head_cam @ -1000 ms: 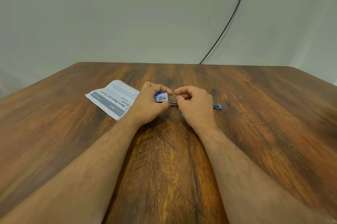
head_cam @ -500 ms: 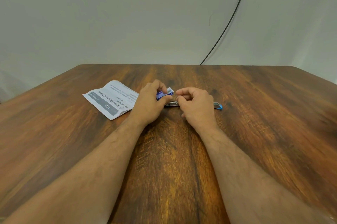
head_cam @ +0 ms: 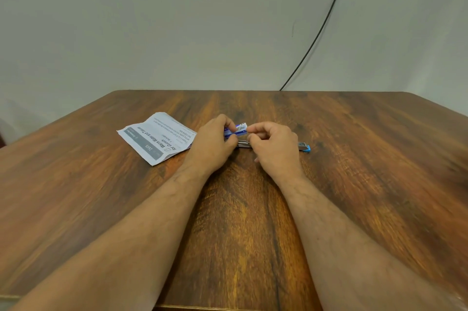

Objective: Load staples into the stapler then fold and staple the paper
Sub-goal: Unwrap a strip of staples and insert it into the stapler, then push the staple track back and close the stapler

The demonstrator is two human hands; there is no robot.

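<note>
My left hand (head_cam: 211, 144) pinches a small blue and white staple box (head_cam: 237, 129) just above the table. My right hand (head_cam: 274, 148) has its fingers curled, and its fingertips touch the box's right end. Under both hands lies a metal stapler with a blue end (head_cam: 304, 147), lengthwise across the table and mostly hidden by my right hand. A printed paper sheet (head_cam: 154, 137) lies flat to the left of my left hand.
The brown wooden table (head_cam: 354, 184) stretches well beyond the hands on every side. A black cable (head_cam: 321, 29) runs down the pale wall behind the table's far edge.
My left hand lifted the staple box off the stapler and tilted it. My right fingertips moved up to the box's right end. The stapler and paper stayed put.
</note>
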